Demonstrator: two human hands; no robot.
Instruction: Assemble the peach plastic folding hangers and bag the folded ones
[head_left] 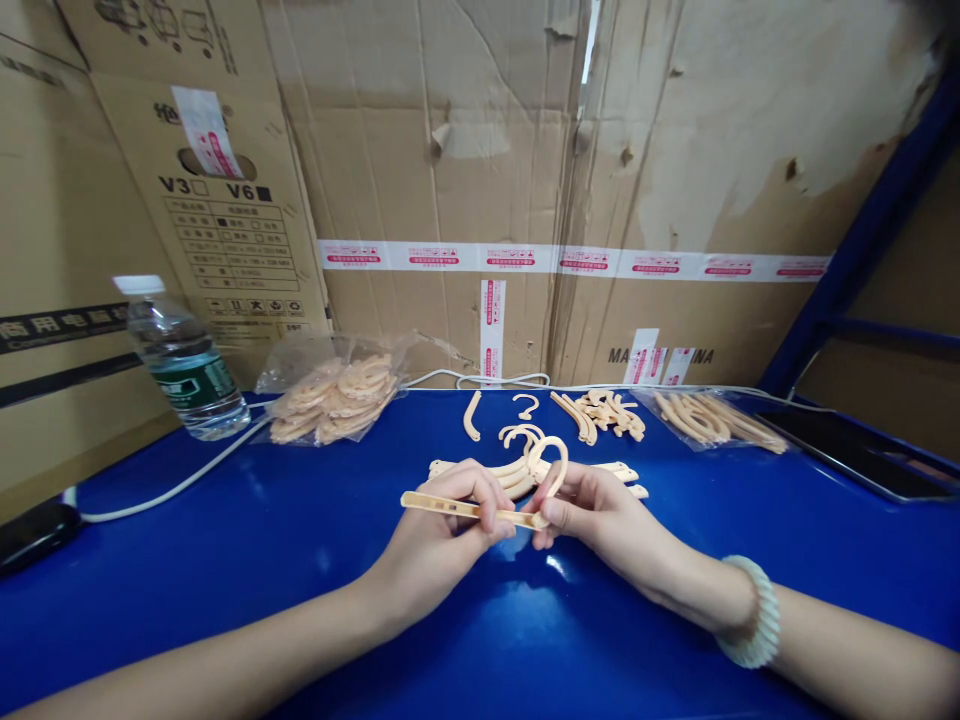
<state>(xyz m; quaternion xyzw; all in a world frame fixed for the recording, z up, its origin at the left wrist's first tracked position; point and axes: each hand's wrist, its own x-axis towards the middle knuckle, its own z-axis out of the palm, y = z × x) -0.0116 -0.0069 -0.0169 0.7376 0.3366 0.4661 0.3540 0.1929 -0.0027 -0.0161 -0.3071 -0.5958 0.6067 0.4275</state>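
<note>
My left hand [439, 540] is closed around a pale wooden-coloured hanger arm [431, 503], its flat narrow side facing me and its free end pointing left. Between the fingers of my right hand [607, 510] is a curved hanger hook [561, 455], loop upward. The hook's foot meets the arm's right end; whether they are joined I cannot tell. Just behind my hands lie several hanger pieces [517, 472], partly hidden by them. Farther back are loose hooks [527, 405], a single hanger arm [472, 416] and a pile of small parts [611, 412].
A clear bag of pale parts [337, 395] sits back left beside a water bottle [187, 370]. Another bag of arms [712, 420] and a dark tablet [862, 455] lie at right. A white cable [180, 485] crosses the blue table [480, 650]. Cardboard [450, 180] walls the back.
</note>
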